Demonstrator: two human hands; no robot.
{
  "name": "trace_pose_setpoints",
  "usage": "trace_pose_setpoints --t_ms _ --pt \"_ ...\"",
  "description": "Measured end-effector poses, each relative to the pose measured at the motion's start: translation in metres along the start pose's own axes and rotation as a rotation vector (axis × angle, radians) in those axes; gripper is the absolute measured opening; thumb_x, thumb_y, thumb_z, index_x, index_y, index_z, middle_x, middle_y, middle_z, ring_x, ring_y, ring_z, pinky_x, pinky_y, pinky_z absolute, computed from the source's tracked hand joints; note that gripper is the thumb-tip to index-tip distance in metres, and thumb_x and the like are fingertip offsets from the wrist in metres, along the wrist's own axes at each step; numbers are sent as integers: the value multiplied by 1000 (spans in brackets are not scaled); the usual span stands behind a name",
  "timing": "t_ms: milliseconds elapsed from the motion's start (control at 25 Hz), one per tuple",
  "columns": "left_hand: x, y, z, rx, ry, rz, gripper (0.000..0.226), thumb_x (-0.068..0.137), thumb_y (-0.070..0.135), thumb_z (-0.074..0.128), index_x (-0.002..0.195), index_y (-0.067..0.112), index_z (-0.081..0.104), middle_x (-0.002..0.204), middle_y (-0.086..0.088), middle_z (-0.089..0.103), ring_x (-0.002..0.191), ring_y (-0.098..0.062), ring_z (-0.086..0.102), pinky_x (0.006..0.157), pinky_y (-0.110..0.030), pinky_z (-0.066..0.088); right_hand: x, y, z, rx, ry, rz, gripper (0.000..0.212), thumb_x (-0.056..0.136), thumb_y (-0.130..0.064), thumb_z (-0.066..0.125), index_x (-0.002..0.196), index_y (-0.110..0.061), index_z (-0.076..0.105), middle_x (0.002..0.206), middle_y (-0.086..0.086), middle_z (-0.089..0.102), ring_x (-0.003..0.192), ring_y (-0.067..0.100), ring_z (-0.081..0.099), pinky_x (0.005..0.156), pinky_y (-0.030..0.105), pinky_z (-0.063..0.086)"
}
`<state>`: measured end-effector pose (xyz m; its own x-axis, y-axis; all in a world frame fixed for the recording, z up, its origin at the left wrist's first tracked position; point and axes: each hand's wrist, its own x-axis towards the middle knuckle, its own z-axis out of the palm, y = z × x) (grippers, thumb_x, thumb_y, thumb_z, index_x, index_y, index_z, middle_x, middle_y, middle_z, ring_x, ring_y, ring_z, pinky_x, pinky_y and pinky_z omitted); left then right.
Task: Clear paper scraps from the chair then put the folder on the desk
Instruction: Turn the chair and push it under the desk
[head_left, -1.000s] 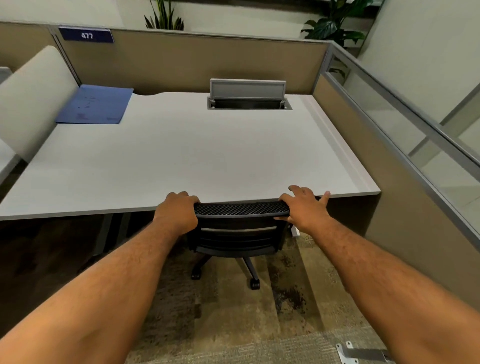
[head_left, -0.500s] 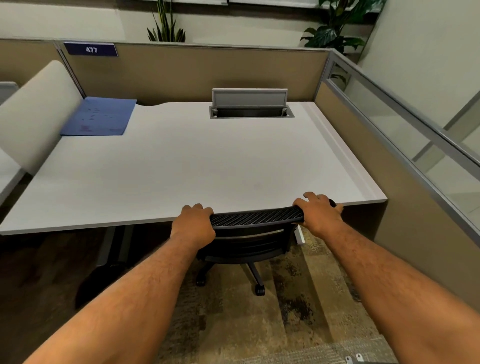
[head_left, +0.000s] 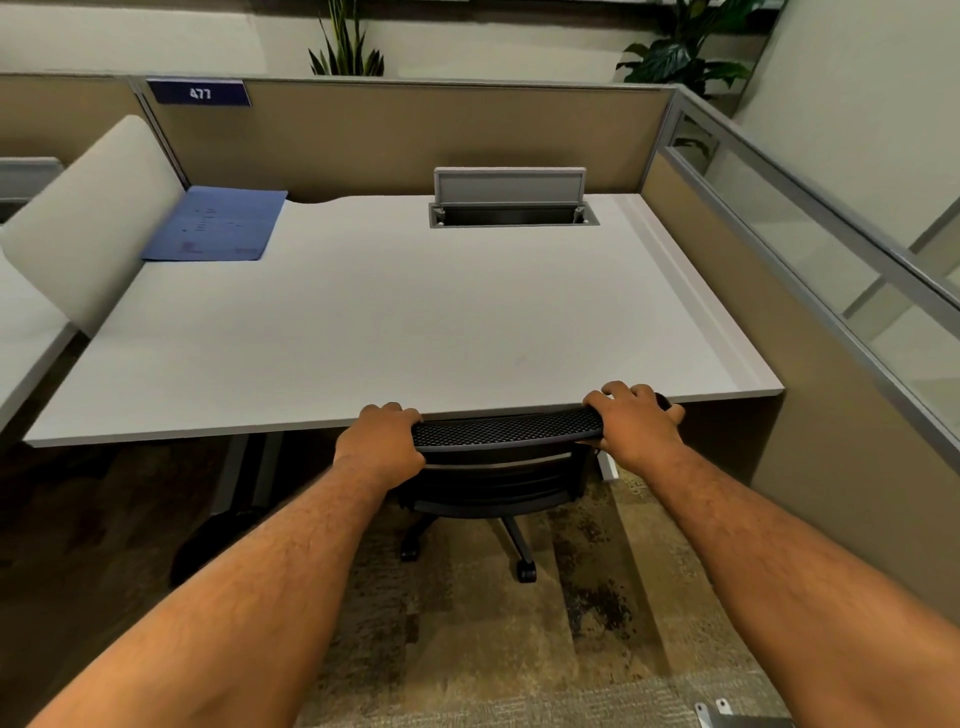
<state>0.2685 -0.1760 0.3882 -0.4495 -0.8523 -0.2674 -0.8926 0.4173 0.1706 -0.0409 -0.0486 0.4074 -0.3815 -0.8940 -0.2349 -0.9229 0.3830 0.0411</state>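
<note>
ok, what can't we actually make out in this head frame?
- Chair seat, head view: tucked under the desk, so any paper scraps cannot be seen.
- Blue folder markings, head view: too small and blurred to read.
- Left hand and right hand fingertips, head view: curled over the chair's top rail, hidden behind it.
- Metal object, head view: cut off by the bottom edge.

The scene is being viewed from a single wide-angle head camera, being aimed forward and down over both forearms. The counter (head_left: 415, 322) is being framed close below, with the partition (head_left: 415, 140) behind it.
</note>
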Motion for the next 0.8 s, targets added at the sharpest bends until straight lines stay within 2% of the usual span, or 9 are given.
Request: trace_pose_setpoints --t_ms 200,360,600,800 --pt "2 -5 -5 -1 -13 -7 55 88 31 65 142 31 56 126 5 56 124 -21 47 93 -45 56 5 -5 -1 -1 4 -3 55 92 -47 73 141 -40 48 154 -3 41 139 28 35 100 67 39" --pt "11 -7 -9 -15 4 -8 52 87 24 60 139 30 58 125 4 58 124 -24 47 92 -44 56 13 -5 -5 1 14 7 55 92 -48 72 141 -40 48 153 -2 41 138 28 36 98 64 42" --pt "18 -1 -1 -6 30 23 52 86 24 59 138 30 59 124 3 62 120 -24 51 89 -39 55 17 2 -2 -1 22 24 51 93 -41 73 138 -40 50 147 -3 46 136 26 38 99 63 41" --pt "20 -2 0 0 31 31 53 87 24 58 139 28 59 125 1 64 118 -26 53 91 -40 55 18 4 2 10 41 29 49 93 -41 73 138 -41 51 146 -3 46 134 26 38 95 58 40"
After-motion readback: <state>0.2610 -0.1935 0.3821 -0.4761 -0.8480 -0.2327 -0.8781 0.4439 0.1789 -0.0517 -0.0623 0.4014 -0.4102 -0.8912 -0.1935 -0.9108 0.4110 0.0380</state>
